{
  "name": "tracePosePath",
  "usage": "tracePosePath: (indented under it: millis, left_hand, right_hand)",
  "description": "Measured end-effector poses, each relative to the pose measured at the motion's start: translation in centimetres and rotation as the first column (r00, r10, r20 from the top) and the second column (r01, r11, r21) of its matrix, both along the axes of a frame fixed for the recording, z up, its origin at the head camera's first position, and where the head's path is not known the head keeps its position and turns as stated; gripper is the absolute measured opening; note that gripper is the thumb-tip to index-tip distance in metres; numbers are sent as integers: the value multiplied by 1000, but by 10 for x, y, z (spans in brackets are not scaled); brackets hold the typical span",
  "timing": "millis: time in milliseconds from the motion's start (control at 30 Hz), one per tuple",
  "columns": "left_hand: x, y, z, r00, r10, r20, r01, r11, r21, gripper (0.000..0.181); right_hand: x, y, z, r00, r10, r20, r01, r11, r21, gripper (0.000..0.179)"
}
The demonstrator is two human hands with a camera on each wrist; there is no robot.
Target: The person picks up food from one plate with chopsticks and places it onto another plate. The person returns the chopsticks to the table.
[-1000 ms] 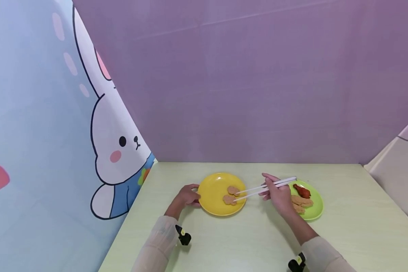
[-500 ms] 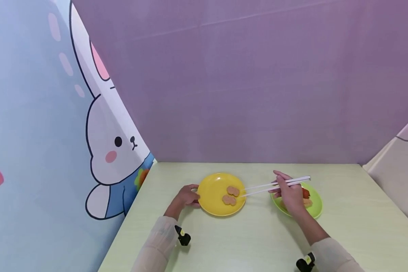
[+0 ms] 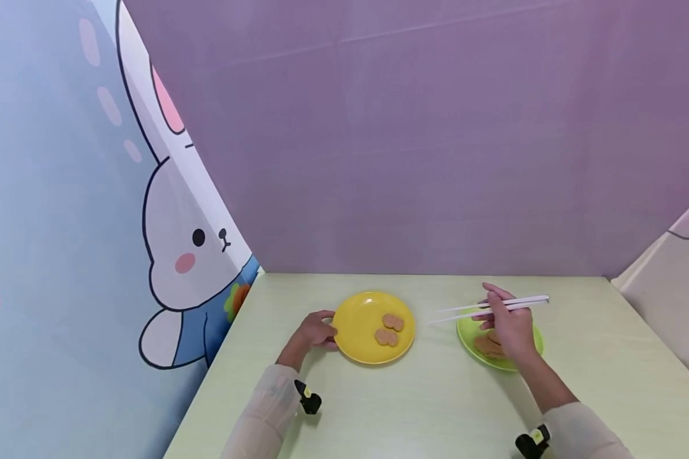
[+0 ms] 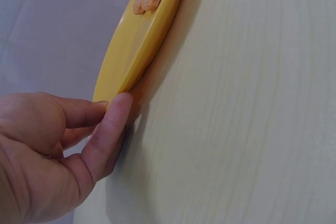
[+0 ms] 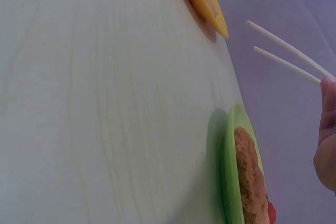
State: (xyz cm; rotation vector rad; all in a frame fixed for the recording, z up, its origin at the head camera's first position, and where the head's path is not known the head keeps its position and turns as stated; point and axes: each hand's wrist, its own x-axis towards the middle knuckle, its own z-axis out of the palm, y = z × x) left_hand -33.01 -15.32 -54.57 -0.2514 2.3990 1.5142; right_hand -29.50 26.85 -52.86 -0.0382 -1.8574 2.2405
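Observation:
My left hand point(image 3: 316, 330) pinches the left rim of a yellow plate point(image 3: 356, 325), thumb and fingers on either side of the edge in the left wrist view. Two tan, lumpy pieces of food point(image 3: 386, 337) that look like nuggets lie on the plate's right half. My right hand point(image 3: 511, 325) holds a pair of white chopsticks point(image 3: 494, 307), their tips slightly apart with nothing between them, pointing left. Beneath that hand is a green plate point(image 3: 469, 344) with several brown food pieces point(image 5: 248, 171). A red piece point(image 5: 271, 211) shows behind them in the right wrist view; the hand hides it from the head view.
Both plates stand on a pale wood-grain table point(image 3: 402, 408). A purple cloth wall point(image 3: 413, 140) rises along the table's far edge, and a blue rabbit-print panel point(image 3: 63, 223) stands along the left. Small black devices point(image 3: 308, 398) sit at both wrists.
My right hand has drawn the chopsticks rightward, away from the pieces on the yellow plate to over the green plate. My left hand has stayed at the yellow rim.

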Motion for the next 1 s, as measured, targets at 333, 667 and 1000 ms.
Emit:
tracePosePath:
  millis: [333, 667, 1000]
  left_hand:
    - [5, -4, 3, 1000, -20, 12, 21, 1000, -1, 56]
    - [10, -9, 3, 999, -28, 22, 28, 1000, -13, 56]
    - [16, -21, 1, 998, -62, 17, 63, 998, -16, 57]
  right_hand:
    - [22, 21, 6, 998, -56, 1, 56, 998, -34, 26]
    - [40, 46, -5, 996, -87, 35, 86, 996, 16, 30]
    - [70, 55, -10, 991, -137, 14, 137, 991, 1, 31]
